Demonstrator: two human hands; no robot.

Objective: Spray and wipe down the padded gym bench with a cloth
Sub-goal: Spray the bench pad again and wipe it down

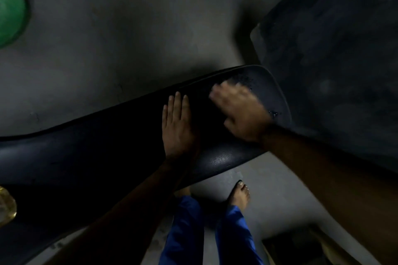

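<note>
- Left hand (177,123) lies flat, fingers straight, on the bench (90,153).
- Right hand (239,112), blurred, presses near the bench's wet end; grip unclear.

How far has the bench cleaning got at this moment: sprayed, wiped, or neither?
Sprayed, it seems: droplets bead on the bench near its end. In hand: the left hand lies flat on the pad while the right hand, motion-blurred, works over the wet end; whether a cloth is under it cannot be told. Left: the long stretch towards the left shows no wetness, so it probably awaits wiping.
</note>
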